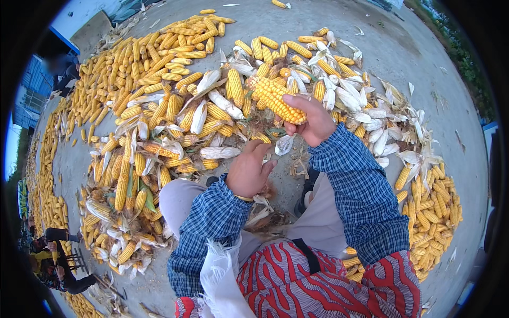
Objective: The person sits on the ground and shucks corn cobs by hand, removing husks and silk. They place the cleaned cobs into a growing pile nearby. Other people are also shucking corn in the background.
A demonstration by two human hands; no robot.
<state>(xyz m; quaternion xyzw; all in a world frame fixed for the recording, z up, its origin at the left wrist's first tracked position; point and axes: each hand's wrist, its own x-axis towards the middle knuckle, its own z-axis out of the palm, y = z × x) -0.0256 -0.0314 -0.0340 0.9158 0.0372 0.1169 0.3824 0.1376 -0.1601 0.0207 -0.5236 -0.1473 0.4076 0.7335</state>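
Observation:
My right hand (308,117) grips a bare yellow ear of corn (274,97) by its near end, thumb on top. The ear slants up and to the left, with a few missing kernels showing as gaps. Lower and to the left, my left hand (250,169) is empty, its fingers partly curled and apart, not touching the ear. Beyond both hands lies a heap of corn ears with dry husks (224,104), some still partly wrapped. A whitish husked ear (220,152) rests just left of my left hand.
A large pile of bare ears (131,63) spreads at the upper left, another (433,214) at the right. Loose husks (381,135) lie at the right of the heap on the concrete floor (373,35). A person (59,262) sits at the lower left; another is at the upper left.

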